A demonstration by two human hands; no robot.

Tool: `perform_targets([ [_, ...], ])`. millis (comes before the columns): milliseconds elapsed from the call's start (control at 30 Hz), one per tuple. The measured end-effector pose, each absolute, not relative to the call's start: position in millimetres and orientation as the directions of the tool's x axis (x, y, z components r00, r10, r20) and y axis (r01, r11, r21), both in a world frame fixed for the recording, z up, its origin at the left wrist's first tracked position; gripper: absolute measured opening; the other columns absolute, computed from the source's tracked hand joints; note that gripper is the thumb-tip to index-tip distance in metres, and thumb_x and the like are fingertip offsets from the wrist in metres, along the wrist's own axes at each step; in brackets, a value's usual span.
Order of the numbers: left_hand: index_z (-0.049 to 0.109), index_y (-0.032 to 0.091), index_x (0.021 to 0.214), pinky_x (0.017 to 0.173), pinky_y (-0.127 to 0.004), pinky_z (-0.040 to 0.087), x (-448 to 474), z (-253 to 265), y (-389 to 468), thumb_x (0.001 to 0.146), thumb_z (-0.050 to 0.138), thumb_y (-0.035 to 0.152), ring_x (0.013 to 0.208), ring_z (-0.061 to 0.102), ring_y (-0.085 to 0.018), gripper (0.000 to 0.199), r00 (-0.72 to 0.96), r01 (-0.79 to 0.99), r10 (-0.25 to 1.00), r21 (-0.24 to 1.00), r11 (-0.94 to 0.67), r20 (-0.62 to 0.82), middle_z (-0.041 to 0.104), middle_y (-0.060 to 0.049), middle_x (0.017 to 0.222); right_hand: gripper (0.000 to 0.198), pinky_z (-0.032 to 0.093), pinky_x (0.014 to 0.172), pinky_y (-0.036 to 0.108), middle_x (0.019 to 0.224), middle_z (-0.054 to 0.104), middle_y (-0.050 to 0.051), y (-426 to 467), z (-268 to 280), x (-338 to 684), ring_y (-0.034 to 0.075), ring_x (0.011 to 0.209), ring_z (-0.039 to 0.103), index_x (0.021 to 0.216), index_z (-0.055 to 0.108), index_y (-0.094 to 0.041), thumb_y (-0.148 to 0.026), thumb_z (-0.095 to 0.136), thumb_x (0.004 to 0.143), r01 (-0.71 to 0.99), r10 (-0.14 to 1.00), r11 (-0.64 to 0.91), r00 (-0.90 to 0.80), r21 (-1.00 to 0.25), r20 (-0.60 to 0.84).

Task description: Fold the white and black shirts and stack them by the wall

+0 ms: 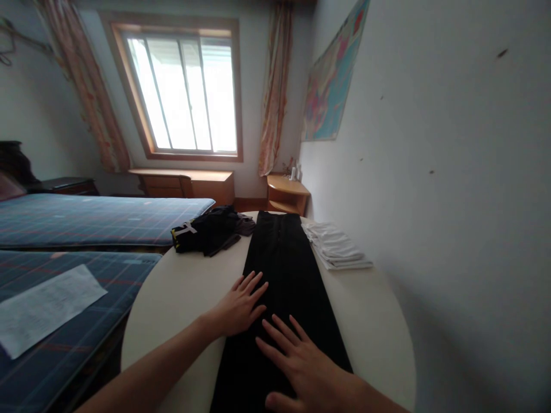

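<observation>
A pair of black trousers point(286, 269), as it appears, lies lengthwise over the round cream table point(172, 304), its waist end at the far side. On its left edge rests my left hand point(241, 304), palm down with fingers spread. Closer to me, my right hand point(301, 364) lies on the black cloth too, flat, with the fingers apart. Neither hand grips the fabric. The near end of the garment runs out of the bottom of the view.
Dark crumpled clothes point(210, 229) sit at the table's far left, and a folded white stack of cloth point(333, 246) at its far right. A bed with a plaid mattress point(129, 281) stands left, bearing a paper sheet point(51, 307). The white wall point(430, 229) is close on the right.
</observation>
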State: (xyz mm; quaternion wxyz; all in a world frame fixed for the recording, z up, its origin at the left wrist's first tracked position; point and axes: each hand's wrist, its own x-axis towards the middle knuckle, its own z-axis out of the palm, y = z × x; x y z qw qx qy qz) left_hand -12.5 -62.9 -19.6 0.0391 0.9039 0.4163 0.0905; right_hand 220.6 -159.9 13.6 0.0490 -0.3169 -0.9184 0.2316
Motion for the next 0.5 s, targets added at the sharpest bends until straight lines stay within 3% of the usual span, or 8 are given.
perform_targets([
  [100, 0.034, 0.024, 0.148, 0.118, -0.049, 0.025, -15, -8, -97, 0.095, 0.048, 0.028, 0.147, 0.023, -0.027, 0.056, 0.734, 0.632, 0.666, 0.222, -0.742, 0.136, 0.028, -0.009, 0.16, 0.068, 0.011, 0.12, 0.057, 0.162, 0.017, 0.01, -172, 6, 224, 0.031, 0.149, 0.013, 0.155, 0.023, -0.03, -0.042, 0.052, 0.095, 0.483, 0.522, 0.754, -0.852, -0.446, -0.041],
  [167, 0.042, 0.023, 0.139, 0.118, -0.046, 0.027, -20, 2, -118, 0.091, 0.052, 0.025, 0.143, 0.033, -0.025, 0.049, 0.79, 0.544, 0.597, 0.29, -0.788, 0.142, 0.038, -0.009, 0.154, 0.059, 0.018, 0.121, 0.048, 0.16, 0.027, 0.008, -180, 5, 227, 0.026, 0.148, 0.019, 0.153, 0.03, -0.029, -0.029, 0.048, 0.097, 0.48, 0.52, 0.774, -0.854, -0.414, -0.018],
  [300, 0.054, 0.022, 0.109, 0.108, -0.041, 0.039, -31, 16, -151, 0.076, 0.072, 0.034, 0.122, 0.052, -0.026, 0.04, 0.869, 0.402, 0.474, 0.357, -0.843, 0.14, 0.056, -0.008, 0.13, 0.054, 0.036, 0.113, 0.038, 0.143, 0.05, 0.012, -198, 9, 236, 0.028, 0.138, 0.039, 0.134, 0.053, -0.02, -0.041, 0.066, 0.086, 0.578, 0.624, 0.744, -0.78, -0.335, 0.042],
  [400, 0.055, 0.023, 0.101, 0.093, -0.038, 0.047, -37, 18, -166, 0.069, 0.077, 0.045, 0.101, 0.058, -0.023, 0.045, 0.904, 0.365, 0.41, 0.284, -0.887, 0.12, 0.059, -0.006, 0.117, 0.044, 0.048, 0.099, 0.039, 0.125, 0.062, 0.009, -208, 6, 239, 0.028, 0.118, 0.056, 0.12, 0.061, -0.023, -0.042, 0.071, 0.081, 0.63, 0.662, 0.741, -0.744, -0.232, 0.093],
  [500, 0.056, 0.022, 0.098, 0.082, -0.035, 0.048, -35, 16, -174, 0.077, 0.072, 0.042, 0.095, 0.058, -0.022, 0.033, 0.913, 0.387, 0.4, 0.135, -0.912, 0.081, 0.062, -0.004, 0.108, 0.036, 0.053, 0.086, 0.035, 0.112, 0.067, 0.005, -214, -3, 236, 0.025, 0.101, 0.062, 0.114, 0.063, -0.025, -0.034, 0.072, 0.08, 0.636, 0.646, 0.763, -0.742, -0.114, 0.178],
])
